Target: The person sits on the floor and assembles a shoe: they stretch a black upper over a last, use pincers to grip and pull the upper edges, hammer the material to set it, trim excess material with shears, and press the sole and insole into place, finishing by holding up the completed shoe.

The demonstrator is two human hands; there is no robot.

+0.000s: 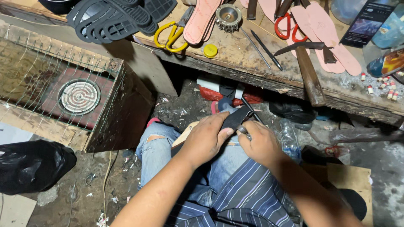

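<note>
Hands work just below the workbench (pixel 252 63): left hand (pixel 206 141) clamps a dark sole piece (pixel 235 117) on the lap; right hand (pixel 261 143) pinches a thin tool (pixel 251 110). Advisable: firm clamp, short controlled strokes.

Bench (pixel 252 63): rough, worn wood, stained matt. Hammer (pixel 309 73) at its front edge: wooden handle, dull dark metal head. Scissors (pixel 170 37): glossy yellow plastic handles. Insoles (pixel 332 38): matt pink, smooth. Soles (pixel 113 17) at the left corner: black ribbed rubber. Piece (pixel 235 117) in both hands: dark, matt, leather-like. Jeans (pixel 158 153): faded, torn denim.
</note>
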